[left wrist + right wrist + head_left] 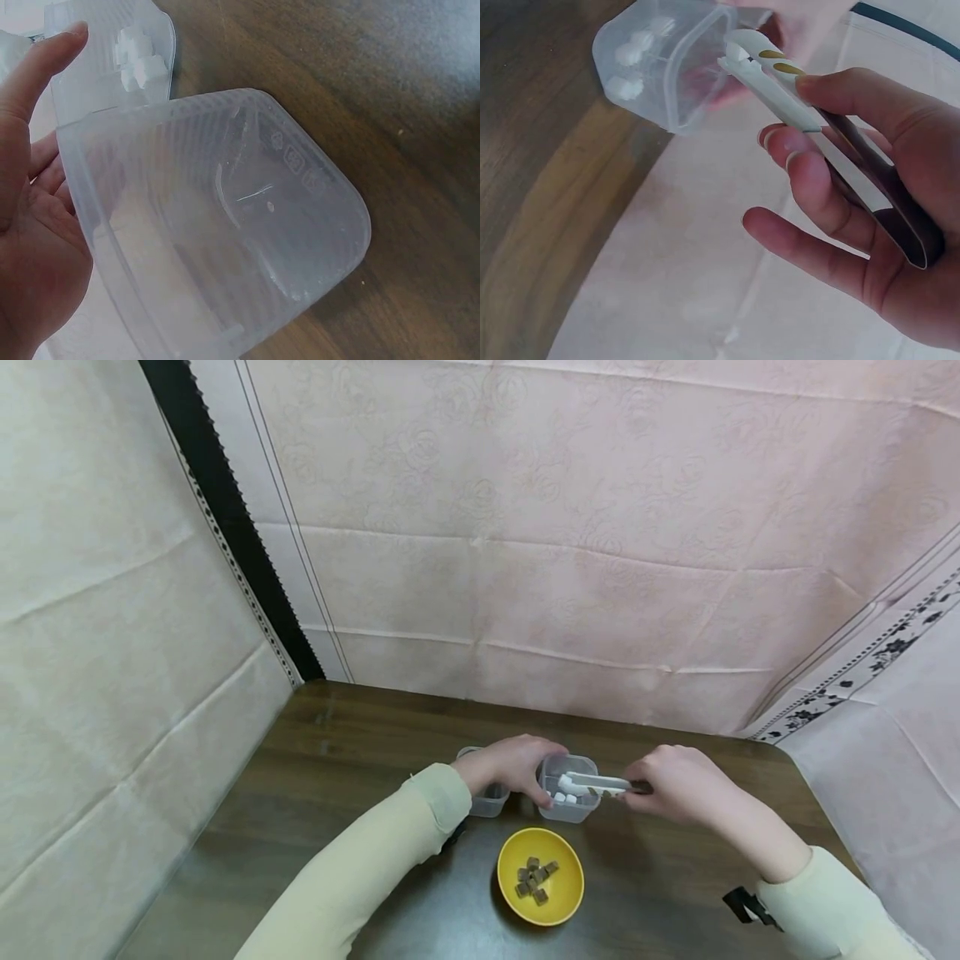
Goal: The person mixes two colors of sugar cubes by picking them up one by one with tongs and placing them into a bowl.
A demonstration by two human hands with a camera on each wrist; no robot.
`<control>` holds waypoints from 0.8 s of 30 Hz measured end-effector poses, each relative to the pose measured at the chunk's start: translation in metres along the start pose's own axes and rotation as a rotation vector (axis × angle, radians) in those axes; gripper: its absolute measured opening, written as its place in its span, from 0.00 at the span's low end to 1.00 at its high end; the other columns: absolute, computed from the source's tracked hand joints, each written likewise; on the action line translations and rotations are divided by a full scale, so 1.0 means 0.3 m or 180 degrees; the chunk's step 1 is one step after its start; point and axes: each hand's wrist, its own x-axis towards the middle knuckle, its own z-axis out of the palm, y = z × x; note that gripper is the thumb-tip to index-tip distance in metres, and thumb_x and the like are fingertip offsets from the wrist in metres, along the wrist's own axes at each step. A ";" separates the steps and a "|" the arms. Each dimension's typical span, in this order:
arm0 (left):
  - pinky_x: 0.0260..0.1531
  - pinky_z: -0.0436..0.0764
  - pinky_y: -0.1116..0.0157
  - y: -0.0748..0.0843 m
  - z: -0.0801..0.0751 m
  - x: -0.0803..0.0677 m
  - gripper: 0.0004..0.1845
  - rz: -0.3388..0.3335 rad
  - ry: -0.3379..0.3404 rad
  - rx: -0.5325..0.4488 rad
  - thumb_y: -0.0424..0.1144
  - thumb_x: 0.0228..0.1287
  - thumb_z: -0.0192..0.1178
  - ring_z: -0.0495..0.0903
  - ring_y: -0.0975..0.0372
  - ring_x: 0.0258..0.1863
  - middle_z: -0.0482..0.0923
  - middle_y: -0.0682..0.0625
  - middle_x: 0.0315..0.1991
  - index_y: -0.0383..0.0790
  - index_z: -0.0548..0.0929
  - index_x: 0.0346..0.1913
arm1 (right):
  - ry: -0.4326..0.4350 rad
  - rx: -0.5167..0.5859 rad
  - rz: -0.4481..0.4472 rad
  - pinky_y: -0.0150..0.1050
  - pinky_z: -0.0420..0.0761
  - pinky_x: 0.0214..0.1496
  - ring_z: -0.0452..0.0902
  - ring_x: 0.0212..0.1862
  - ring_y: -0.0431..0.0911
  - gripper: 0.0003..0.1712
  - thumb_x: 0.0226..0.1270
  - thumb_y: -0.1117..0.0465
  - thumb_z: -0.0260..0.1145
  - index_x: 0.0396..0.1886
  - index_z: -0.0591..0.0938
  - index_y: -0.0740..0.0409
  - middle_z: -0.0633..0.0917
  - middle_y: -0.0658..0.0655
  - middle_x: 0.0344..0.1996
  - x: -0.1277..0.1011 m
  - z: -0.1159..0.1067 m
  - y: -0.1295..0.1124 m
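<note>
My right hand (675, 785) grips a pair of tongs (603, 783) with metal arms and white tips. The tips reach over the rim of a clear plastic container (572, 806) that holds a few white cubes (564, 797). In the right wrist view, my right hand (855, 195) curls its fingers round the tongs (780, 75), and the tips sit at the mouth of the cube container (652, 67). My left hand (517, 764) rests over an empty clear container (487, 800), one finger against the cube container's left side. In the left wrist view, the palm of my left hand (30, 210) lies against the empty container (225, 225) with straight fingers.
A yellow bowl (562, 889) with several brown cubes (534, 877) stands on the dark wooden table (315, 793), just in front of the containers. Pink cloth walls close in the table at the back and on both sides.
</note>
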 end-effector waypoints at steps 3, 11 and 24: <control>0.71 0.77 0.61 0.005 0.000 -0.004 0.45 -0.0008 -0.0011 -0.0011 0.50 0.57 0.82 0.78 0.60 0.65 0.78 0.51 0.72 0.45 0.75 0.77 | 0.0041 0.0033 -0.0032 0.31 0.53 0.21 0.54 0.21 0.30 0.24 0.61 0.57 0.77 0.16 0.71 0.37 0.59 0.33 0.15 -0.027 -0.019 -0.014; 0.72 0.76 0.61 0.010 -0.008 -0.003 0.46 -0.0011 -0.0022 0.0027 0.50 0.57 0.82 0.77 0.60 0.67 0.77 0.51 0.74 0.46 0.74 0.78 | 0.0277 0.0174 -0.0194 0.28 0.50 0.22 0.51 0.21 0.27 0.28 0.59 0.59 0.79 0.16 0.66 0.36 0.55 0.31 0.17 -0.078 -0.058 -0.060; 0.72 0.76 0.61 0.007 -0.008 0.003 0.46 -0.0020 -0.0039 0.0002 0.51 0.57 0.83 0.77 0.60 0.67 0.77 0.51 0.73 0.46 0.74 0.78 | 0.0402 0.0199 -0.0449 0.25 0.50 0.22 0.51 0.23 0.24 0.28 0.56 0.59 0.80 0.17 0.66 0.35 0.55 0.29 0.18 -0.121 -0.063 -0.110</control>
